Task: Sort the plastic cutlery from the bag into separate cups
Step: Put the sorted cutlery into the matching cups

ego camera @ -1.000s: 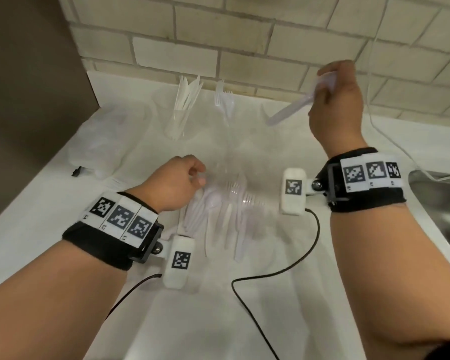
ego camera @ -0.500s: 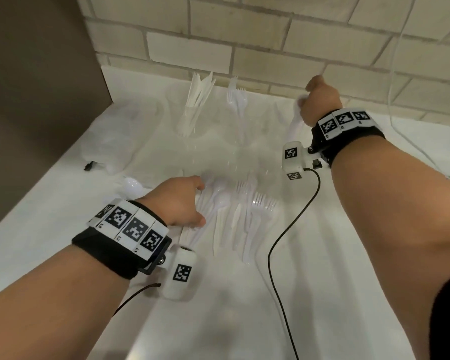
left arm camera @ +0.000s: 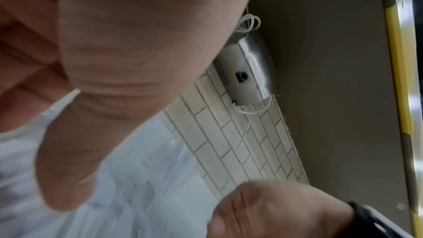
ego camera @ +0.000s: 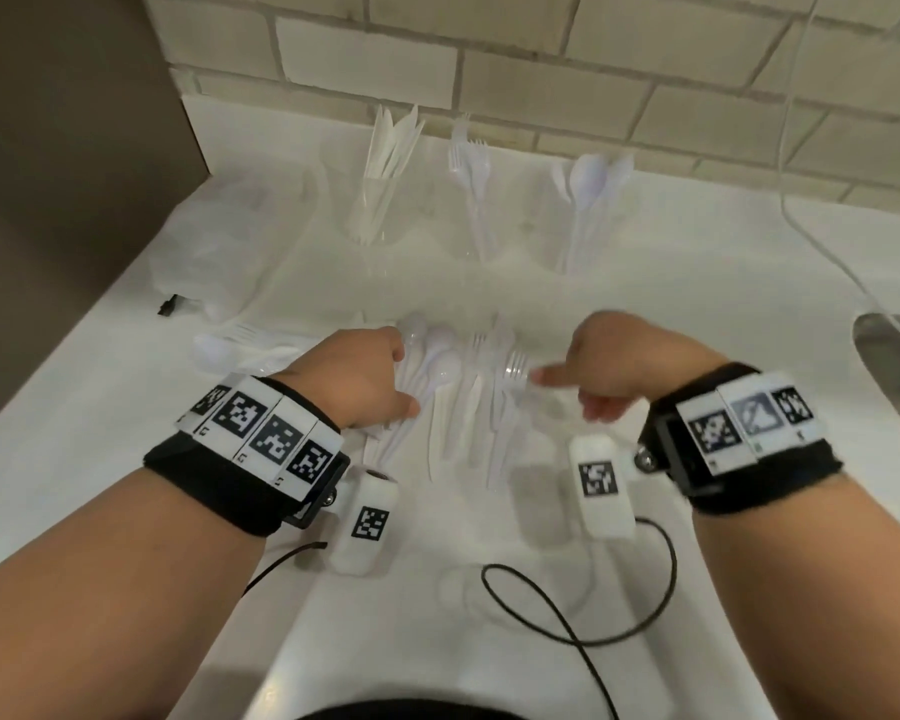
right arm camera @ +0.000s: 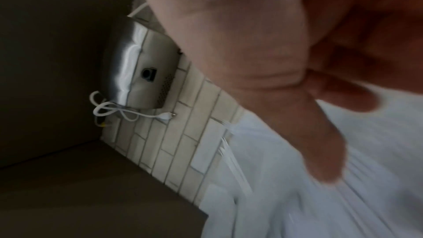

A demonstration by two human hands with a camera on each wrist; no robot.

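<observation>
Neither grip holds a piece that I can make out. The left hand (ego camera: 357, 379) rests on the left edge of the loose cutlery pile (ego camera: 463, 397), its fingers curled down among the spoon handles — whether they already pinch one is hidden under the knuckles, so I cannot tell. The right hand (ego camera: 614, 371) hovers just right of the pile with nothing in it, fingers loosely bent and one pointing in toward the fork tines; the blurred right wrist view shows bare fingers over white plastic and no more.

Everything is laid out to keep each sorting move short. The unsorted pile lies on the white desk (ego camera: 126, 433) between the two hands, handles mostly toward the person, so a piece can be lifted by its handle and dropped in handle first. Beyond it, against the brick wall (ego camera: 541, 70), three clear cups stand in a row, each given one kind: the knife cup (ego camera: 380, 210) on the left, the fork cup (ego camera: 471, 226) in the middle, the spoon cup (ego camera: 580, 236) on the right, all with working ends up. A few stray pieces (ego camera: 240, 345) lie apart to the left of the pile, near a crumpled clear bag (ego camera: 219, 236) pushed aside toward the brown side panel.

My reading is that sorting is well under way, with a good deal left on the desk — the right hand seems placed to take a fork or knife, the left to work the spoons. The pieces overlap, so one may drag its neighbours along.
</observation>
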